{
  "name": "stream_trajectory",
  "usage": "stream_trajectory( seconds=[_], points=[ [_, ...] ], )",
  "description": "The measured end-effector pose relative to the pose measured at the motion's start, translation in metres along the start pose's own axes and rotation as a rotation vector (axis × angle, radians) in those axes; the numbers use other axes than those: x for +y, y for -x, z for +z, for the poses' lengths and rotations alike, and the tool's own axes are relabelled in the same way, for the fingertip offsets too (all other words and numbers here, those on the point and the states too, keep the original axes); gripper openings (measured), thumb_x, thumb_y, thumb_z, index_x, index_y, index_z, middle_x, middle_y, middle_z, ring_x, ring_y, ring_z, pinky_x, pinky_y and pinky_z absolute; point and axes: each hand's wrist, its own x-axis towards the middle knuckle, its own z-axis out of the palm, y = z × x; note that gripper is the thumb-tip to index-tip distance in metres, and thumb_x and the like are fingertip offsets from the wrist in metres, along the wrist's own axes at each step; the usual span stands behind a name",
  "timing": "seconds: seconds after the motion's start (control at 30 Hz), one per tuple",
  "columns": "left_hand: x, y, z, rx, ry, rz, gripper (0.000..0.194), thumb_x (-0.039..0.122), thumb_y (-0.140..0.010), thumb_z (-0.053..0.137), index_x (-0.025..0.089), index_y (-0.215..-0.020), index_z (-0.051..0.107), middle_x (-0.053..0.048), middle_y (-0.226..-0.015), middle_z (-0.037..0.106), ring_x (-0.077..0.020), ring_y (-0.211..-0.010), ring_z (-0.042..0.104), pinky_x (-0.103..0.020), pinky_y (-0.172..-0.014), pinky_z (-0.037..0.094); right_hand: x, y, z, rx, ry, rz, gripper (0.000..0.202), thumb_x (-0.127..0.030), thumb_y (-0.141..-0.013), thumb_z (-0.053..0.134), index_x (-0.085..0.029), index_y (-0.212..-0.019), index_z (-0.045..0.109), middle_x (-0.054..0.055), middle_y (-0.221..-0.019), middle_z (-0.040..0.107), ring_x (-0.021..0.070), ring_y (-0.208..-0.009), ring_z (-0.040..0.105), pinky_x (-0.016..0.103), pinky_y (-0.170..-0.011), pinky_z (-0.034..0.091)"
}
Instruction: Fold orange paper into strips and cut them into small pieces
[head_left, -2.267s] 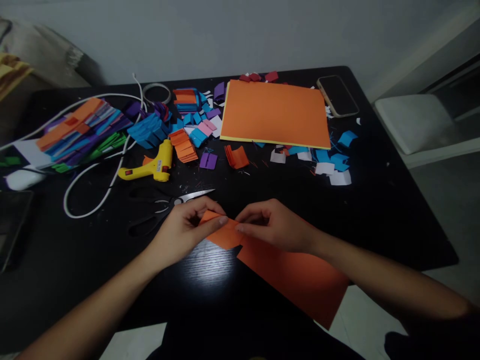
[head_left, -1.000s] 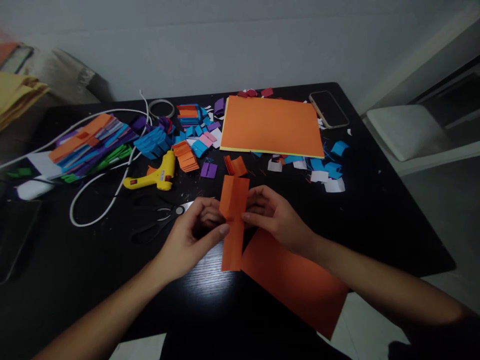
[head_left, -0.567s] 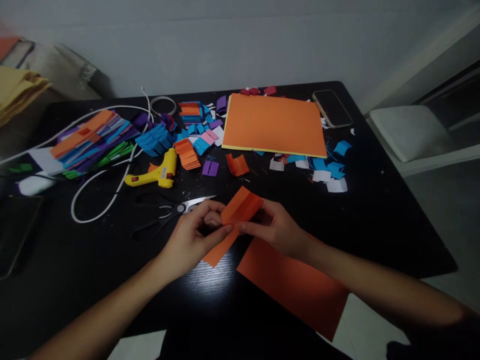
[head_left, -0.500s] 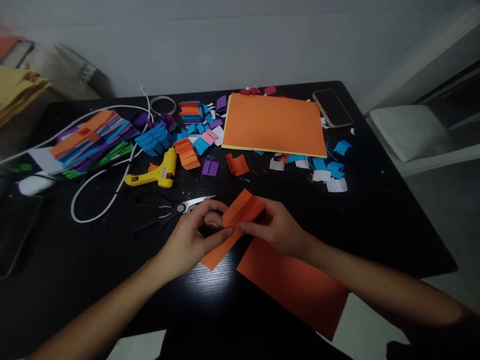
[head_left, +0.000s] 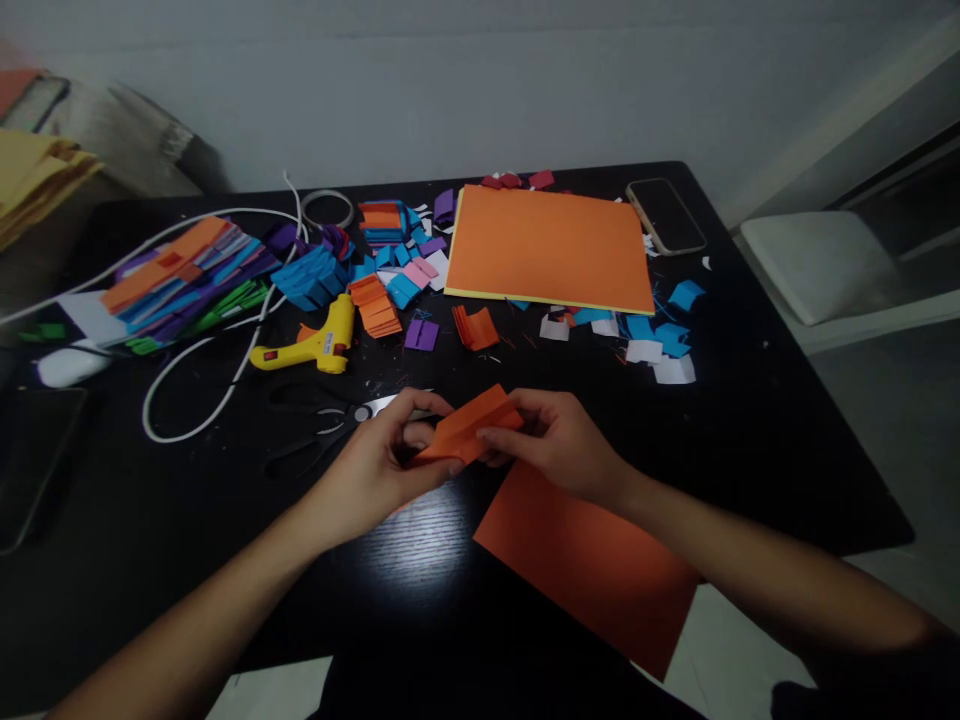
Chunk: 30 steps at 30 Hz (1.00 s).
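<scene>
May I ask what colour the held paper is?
The paper is orange, clearest in the head view.

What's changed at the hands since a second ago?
The orange strip has turned, its far end swinging right; its near end no longer shows below the left hand. That hand and the right hand both kept hold. The yellow glue gun and scissors stayed put.

The black worktop [head_left: 757, 450] carries a yellow glue gun [head_left: 319, 343], black-handled scissors [head_left: 363, 414] just nearer than it, folded paper bundles [head_left: 184, 275] and a looping white cable [head_left: 172, 441] at left, a phone [head_left: 666, 216] near the far right corner, and an orange sheet [head_left: 592, 570] overhanging the near edge
</scene>
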Motion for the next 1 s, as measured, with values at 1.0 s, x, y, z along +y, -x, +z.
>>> stream_trajectory(
  seconds=[1.0],
  points=[
    [0.007, 0.000, -0.014, -0.008, -0.217, 0.116, 0.014, 0.032, -0.093, 0.073, 0.020, -0.090, 0.079, -0.005, -0.086, 0.076, -0.0159, -0.076, 0.070, -0.022, -0.063, 0.053, -0.008, 0.005, -0.004, -0.070, 0.176, -0.114, 0.015, -0.025, -0.086, 0.071, -0.021, -0.096, 0.081, 0.006, -0.099, 0.081, 0.0220, -0.093, 0.075, 0.036, -0.082, 0.058]
  ],
)
